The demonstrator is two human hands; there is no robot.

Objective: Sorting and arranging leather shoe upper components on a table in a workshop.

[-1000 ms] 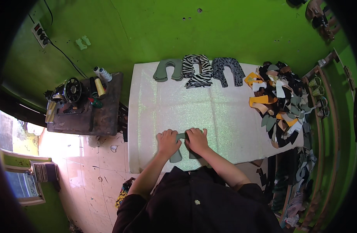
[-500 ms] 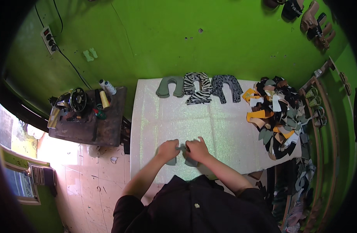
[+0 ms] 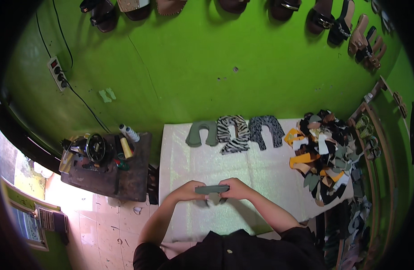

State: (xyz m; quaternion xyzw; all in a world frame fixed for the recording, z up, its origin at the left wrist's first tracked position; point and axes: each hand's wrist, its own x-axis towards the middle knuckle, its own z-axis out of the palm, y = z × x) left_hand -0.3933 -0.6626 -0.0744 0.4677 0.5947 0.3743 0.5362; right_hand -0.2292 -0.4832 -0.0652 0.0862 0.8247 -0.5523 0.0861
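Observation:
Between my two hands is a stack of grey-green, U-shaped cut pieces (image 3: pixel 212 189), tilted so that its layered edge shows. My left hand (image 3: pixel 189 191) is closed on its left side, and my right hand (image 3: pixel 238 188) is closed on its right side. The pieces' lower part is partly blurred. Beyond my hands, along the table's far edge, lie similar U-shaped stacks: a plain green one (image 3: pixel 202 133), a zebra-print one (image 3: pixel 233 130) and a black-and-grey patterned one (image 3: pixel 266 130). The table (image 3: pixel 180 168) has a white, shimmering cover.
A heap of mixed offcuts (image 3: pixel 324 153) covers the table's right side. To the left, a sewing machine (image 3: pixel 95 147) and thread cones (image 3: pixel 129 132) stand on a dark table (image 3: pixel 132 180). Sandals (image 3: pixel 281 9) hang along the green wall, and a wooden rack (image 3: pixel 382 157) stands at right.
The view has tilted upward, bringing more wall sandals into sight. My hands have raised the grey-green stack and turned its edge toward view.

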